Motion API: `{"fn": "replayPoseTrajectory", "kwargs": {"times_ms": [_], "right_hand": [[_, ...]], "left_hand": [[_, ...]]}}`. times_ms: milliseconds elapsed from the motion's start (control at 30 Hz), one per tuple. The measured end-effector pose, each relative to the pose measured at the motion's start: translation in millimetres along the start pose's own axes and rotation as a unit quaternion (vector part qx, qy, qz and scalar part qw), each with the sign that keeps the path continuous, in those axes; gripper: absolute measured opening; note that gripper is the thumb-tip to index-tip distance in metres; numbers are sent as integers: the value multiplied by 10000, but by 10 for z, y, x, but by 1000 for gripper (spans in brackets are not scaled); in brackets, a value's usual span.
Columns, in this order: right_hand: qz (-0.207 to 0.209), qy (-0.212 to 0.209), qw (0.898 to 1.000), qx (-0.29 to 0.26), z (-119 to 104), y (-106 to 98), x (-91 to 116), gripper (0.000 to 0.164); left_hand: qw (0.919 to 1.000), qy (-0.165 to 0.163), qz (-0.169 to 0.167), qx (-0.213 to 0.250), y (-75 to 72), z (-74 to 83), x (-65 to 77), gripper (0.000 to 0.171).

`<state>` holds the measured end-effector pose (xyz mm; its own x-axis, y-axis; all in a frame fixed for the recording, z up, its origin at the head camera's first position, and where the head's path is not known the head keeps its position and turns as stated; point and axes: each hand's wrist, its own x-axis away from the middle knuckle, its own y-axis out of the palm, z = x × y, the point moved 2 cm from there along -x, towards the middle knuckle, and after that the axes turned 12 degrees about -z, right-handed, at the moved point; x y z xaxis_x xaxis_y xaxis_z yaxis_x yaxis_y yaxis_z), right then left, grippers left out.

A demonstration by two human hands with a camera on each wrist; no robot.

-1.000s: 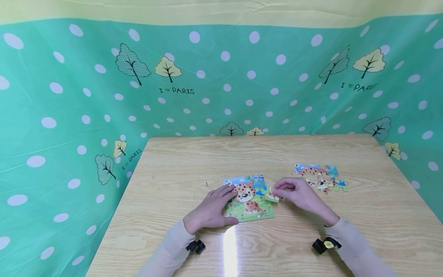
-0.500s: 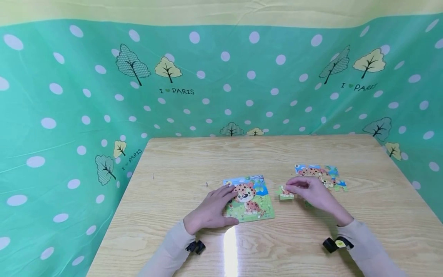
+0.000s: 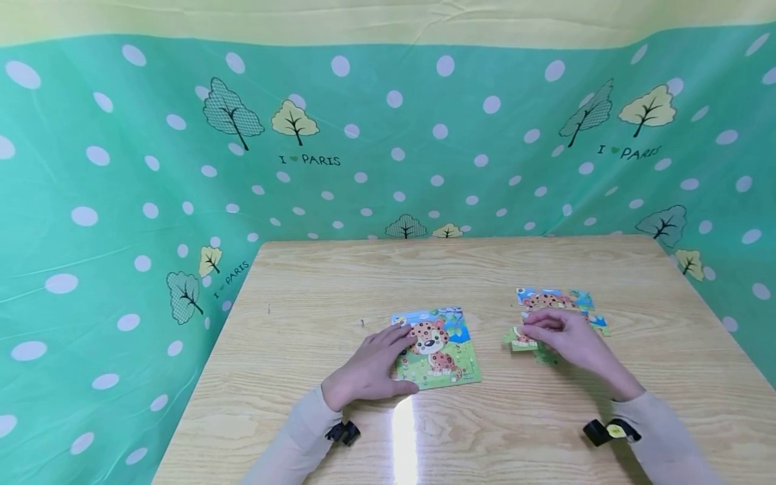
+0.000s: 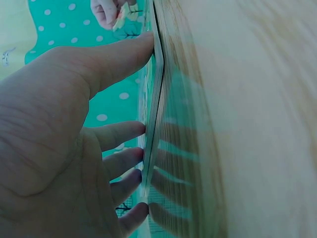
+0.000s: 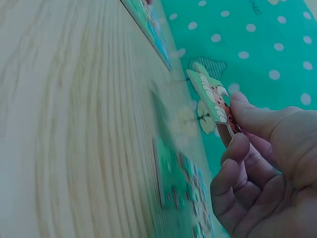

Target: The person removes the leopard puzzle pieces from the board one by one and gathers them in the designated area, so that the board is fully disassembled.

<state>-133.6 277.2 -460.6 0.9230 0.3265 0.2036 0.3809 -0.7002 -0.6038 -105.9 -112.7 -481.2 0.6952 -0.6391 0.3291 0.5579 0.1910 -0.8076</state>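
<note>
My left hand [image 3: 372, 367] lies flat on the left part of a square puzzle board [image 3: 448, 350] printed with a spotted leopard cub. In the left wrist view its fingertips and thumb touch the upper face of the board [image 4: 157, 84], near the edge. My right hand [image 3: 566, 340] pinches a puzzle piece [image 3: 523, 342] between thumb and fingers. The right wrist view shows this piece [image 5: 213, 96] tilted and raised over the table, with green ground and the cub's white paws on it. Beyond and partly under the right hand are joined puzzle pieces [image 3: 548, 298] of the same picture.
A green puzzle piece [image 3: 545, 358] shows just below the right hand. The wooden table [image 3: 315, 289] reaches back to a green dotted cloth [image 3: 364, 135]. Black wrist cameras sit on both sleeves.
My right hand has moved right with the puzzle piece, away from the board and up to the joined pieces. The left hand has stayed in place on the board.
</note>
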Motion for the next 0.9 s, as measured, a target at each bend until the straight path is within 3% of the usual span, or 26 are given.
{"fn": "replayPoseTrajectory", "kwargs": {"times_ms": [500,900], "right_hand": [[439,387,9978,312,342,-269,226,40],[414,821,9929,758,596,-351,352,44]], "left_hand": [[10000,-7,14,22,-2,-6,-10,90],[10000,-9,28,86,-3,-3,-7,90]]}}
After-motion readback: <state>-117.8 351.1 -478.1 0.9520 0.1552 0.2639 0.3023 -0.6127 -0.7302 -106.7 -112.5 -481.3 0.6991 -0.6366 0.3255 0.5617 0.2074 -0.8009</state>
